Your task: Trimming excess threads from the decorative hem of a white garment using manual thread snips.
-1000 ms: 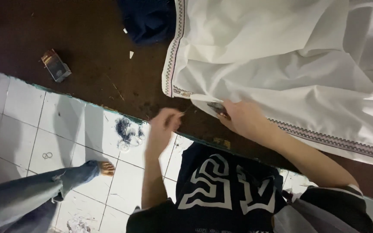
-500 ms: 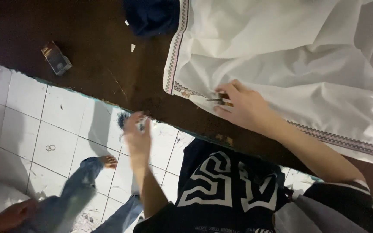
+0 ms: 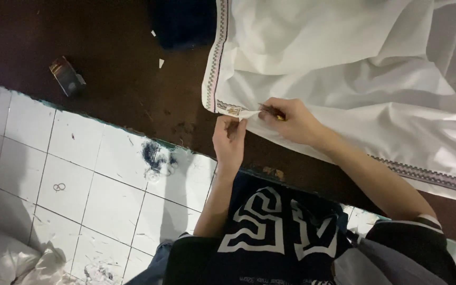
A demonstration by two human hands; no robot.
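Trimming barely begun: left hand (image 3: pixel 230 138) pinches white garment (image 3: pixel 354 79) corner at nine o'clock of right hand (image 3: pixel 291 122), gripping probably thread snips (image 3: pixel 271 112).

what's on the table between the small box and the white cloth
In the head view, mostly bare dark table lies between the small box and the white cloth, with only a few pale scraps.

A dark brown tabletop (image 3: pixel 117 63) fills the upper frame. On it lie a white cloth with patterned border (image 3: pixel 354 68) at upper right, a dark blue fabric (image 3: pixel 183 24) at top centre, and a small box (image 3: pixel 65 76) at upper left.
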